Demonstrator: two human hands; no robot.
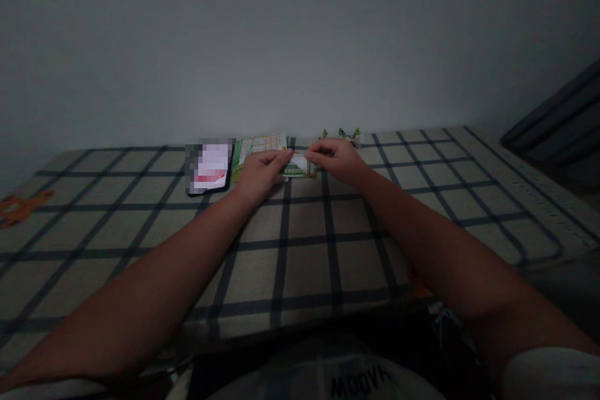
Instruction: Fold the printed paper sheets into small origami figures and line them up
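Between my two hands is a small green-and-white printed packet (296, 167), low over the checked cloth. My left hand (263, 169) pinches its left side with thumb and fingers. At the packet's upper right, the fingertips of my right hand (338, 159) are pressed together on its edge. Just behind my left hand lies a larger green-and-white printed sheet or flat pack (262, 144), partly covered by that hand. Several small green wrapped pieces (351, 135) lie behind my right hand. The room is dim, so the packet's fine print cannot be read.
A phone (210, 165) with a lit, blurred screen lies to the left of the printed sheet. The checked cloth (304, 262) covers the table, which meets a plain wall (300, 44) at the back. A dark striped object (557, 119) stands at the far right.
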